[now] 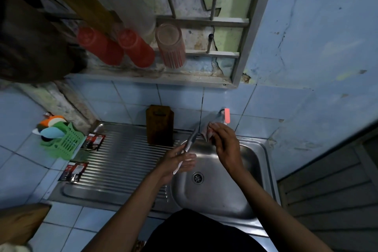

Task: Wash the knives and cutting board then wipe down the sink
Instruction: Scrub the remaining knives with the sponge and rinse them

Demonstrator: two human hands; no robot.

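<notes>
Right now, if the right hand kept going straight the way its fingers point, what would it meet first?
Probably the tap at the tiled wall, just beyond the cloth the right hand holds; depth is unclear.

No lettering can be read. The dark sachets (pixel 93 141) just left of the sink's (pixel 114 174) draining board carry red and white print, but it is too small and blurred to make out.

Basin (pixel 216 196) open around drain (pixel 197 177), cutting board (pixel 160 125) upright blocking drainboard (pixel 114 161) rear, tap (pixel 226 116) overhanging back rim
</notes>
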